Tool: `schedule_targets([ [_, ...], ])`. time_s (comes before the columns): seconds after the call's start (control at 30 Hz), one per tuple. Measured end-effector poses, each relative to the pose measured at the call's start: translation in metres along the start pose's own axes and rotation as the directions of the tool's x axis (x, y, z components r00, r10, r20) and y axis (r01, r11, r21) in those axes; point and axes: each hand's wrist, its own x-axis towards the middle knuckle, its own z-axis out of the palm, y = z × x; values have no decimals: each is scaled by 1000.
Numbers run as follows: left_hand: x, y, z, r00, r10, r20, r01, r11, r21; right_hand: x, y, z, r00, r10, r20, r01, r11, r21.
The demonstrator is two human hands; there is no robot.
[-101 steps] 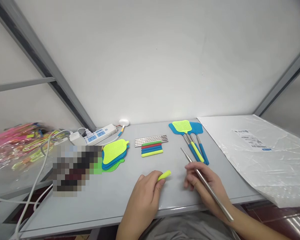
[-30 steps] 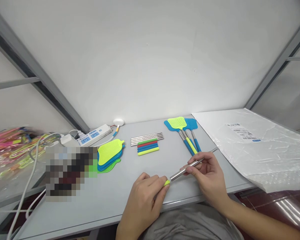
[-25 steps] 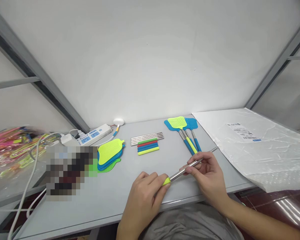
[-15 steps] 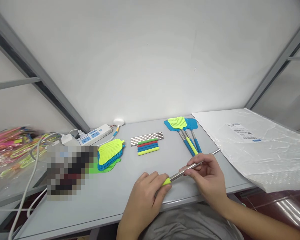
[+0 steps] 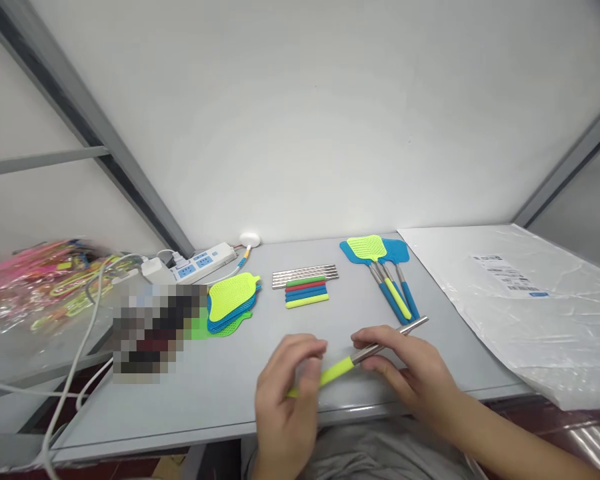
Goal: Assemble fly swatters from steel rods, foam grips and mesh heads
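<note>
My right hand pinches a metal rod between thumb and fingers. The rod's lower left end carries a yellow-green handle sleeve, and its bare tip points up to the right. Around the sleeve's far end my left hand is loosened, with curled fingers and thumb apart; the sleeve passes behind the thumb. Beyond my hands lie several coloured sleeves in front of a row of metal rods. Left of these is a stack of fly swatter heads. Several fly swatters with handles lie at the right.
A white bubble-wrap package covers the table's right side. At the back left are a power strip, cables and a round white device. Plastic bags with colourful contents fill the far left. A blurred-out patch hides something beside the swatter heads.
My left hand has loosened its grip on the yellow-green sleeve, so more of the sleeve shows. My right hand still holds the rod. The view has shifted slightly left.
</note>
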Motion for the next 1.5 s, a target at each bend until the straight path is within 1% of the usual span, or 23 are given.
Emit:
schedule_targets([
  [0.03,2,2,-1,991,-50,-127,33,990,-137,3,0,-1,999,6,40,-2,995,-95],
  [0.07,5,5,-2,967,-118,-224,50,956,-288,6,2,-2,997,5,83,11,981,-194],
  [0.1,8,7,-4,938,-198,-283,58,898,-436,8,3,-1,992,-5,129,43,955,-292],
  [0.13,12,10,-6,911,-272,-311,56,826,-560,10,5,0,984,-26,175,92,920,-382],
  [0.17,15,11,-8,887,-334,-319,51,758,-650,13,7,2,975,-53,214,149,875,-461],
  [0.2,18,12,-11,867,-380,-322,47,706,-707,15,7,4,966,-88,242,206,825,-526],
  [0.23,20,12,-13,851,-410,-327,42,675,-736,18,7,6,958,-129,255,258,776,-575],
  [0.27,21,11,-15,842,-422,-336,38,668,-743,21,5,7,951,-171,256,297,732,-614],
  [0.3,22,9,-17,841,-415,-347,33,680,-732,25,1,8,944,-207,256,326,694,-642],
  [0.37,20,4,-21,857,-362,-367,25,740,-672,34,-9,8,928,-261,265,372,636,-676],
  [0.47,15,-2,-28,896,-228,-381,-2,856,-517,48,-23,7,893,-321,316,448,570,-689],
  [0.57,12,-3,-36,923,-111,-370,-31,934,-357,57,-27,8,838,-375,397,546,565,-618],
  [0.63,11,-3,-39,943,-84,-322,-14,957,-290,59,-25,8,808,-395,437,588,596,-547],
  [0.7,10,-2,-42,962,-92,-257,20,962,-271,57,-23,9,797,-410,443,598,631,-494],
  [0.77,10,0,-44,972,-125,-198,63,955,-289,53,-25,9,790,-431,437,608,649,-458],
  [0.9,8,4,-45,974,-179,-142,129,944,-303,48,-34,14,760,-457,461,642,640,-423],
  [1.1,4,5,-40,959,-229,-167,158,921,-356,52,-45,23,747,-457,483,659,601,-452],
  [1.3,4,12,-42,958,-258,-129,186,894,-407,58,-48,24,723,-460,516,682,596,-424],
  [1.43,3,18,-46,949,-280,-144,202,891,-406,60,-49,29,698,-438,567,697,598,-396],
  [1.5,2,19,-47,951,-272,-149,194,896,-399,62,-50,30,686,-437,582,706,595,-384],
])
